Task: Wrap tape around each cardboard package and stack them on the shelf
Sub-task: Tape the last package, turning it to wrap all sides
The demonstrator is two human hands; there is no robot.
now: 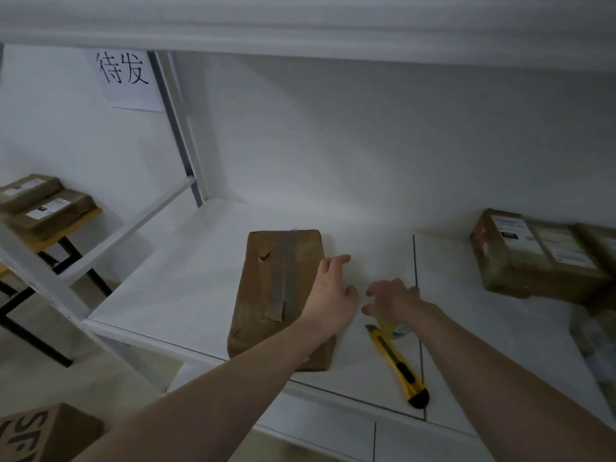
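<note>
Nearest the shelf's (186, 295) front lip, a yellow box cutter (398, 363) lies just below the right hand (395, 300), which hovers loosely spread and empty — a careless reach could knock it off. Further in, the left hand (333, 295) rests flat-fingered, gripping nothing, against the taped cardboard package (276, 295), whose lifted tape end may peel.

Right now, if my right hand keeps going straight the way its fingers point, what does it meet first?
Probably nothing soon: the right hand points up-left over bare white shelf, right of the brown package. The back wall seems next, though depth is unclear.
</note>
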